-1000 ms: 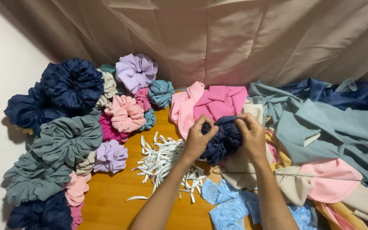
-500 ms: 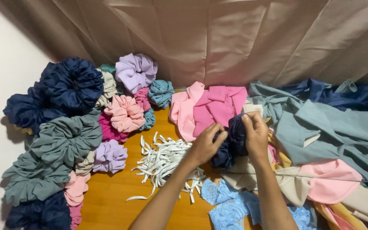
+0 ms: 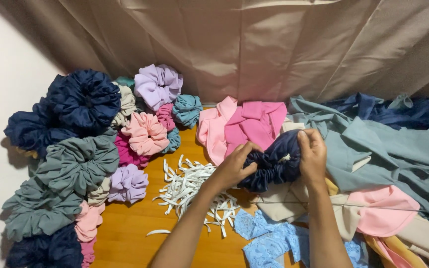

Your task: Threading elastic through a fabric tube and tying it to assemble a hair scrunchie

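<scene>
Navy scrunchie (image 3: 271,166) sits mid-frame, pinched by both hands — left hand (image 3: 234,167) gripping the gathered end, right hand (image 3: 313,155) closed on the smooth end. I'd bunch evenly, keeping the elastic strips (image 3: 189,191) clear.

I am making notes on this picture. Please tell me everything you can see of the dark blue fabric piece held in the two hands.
The navy scrunchie is a gathered tube of smooth, matte woven-looking cloth, bunched into deep ruffles and partly formed. It is held above the wooden floor, lying roughly level. The left hand pinches its ruffled left end; the right hand grips its smoother right end. A small pale spot shows near the middle.
</scene>
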